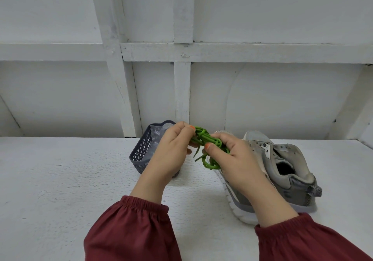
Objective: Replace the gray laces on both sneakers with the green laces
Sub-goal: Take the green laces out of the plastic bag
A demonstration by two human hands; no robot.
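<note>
The green laces are round woven cord, slightly shiny. The sneakers are matt grey suede-like cloth and mesh over smooth rubbery soles. The basket is matt perforated plastic, holding what may be glossy clear film. My sleeves are matt cloth; the table is rough, white-painted.

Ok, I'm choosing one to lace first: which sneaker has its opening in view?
The sneaker farther right, dark opening showing; the other sneaker is mostly hidden behind the right hand.

Fig.: Bright, even, diffuse light; whites low-contrast. Faint soft shadows on desk under basket & shoe. Wide-angle distortion slants wall beams twd. frame edges. Centre sharp, fine detail slightly soft.
</note>
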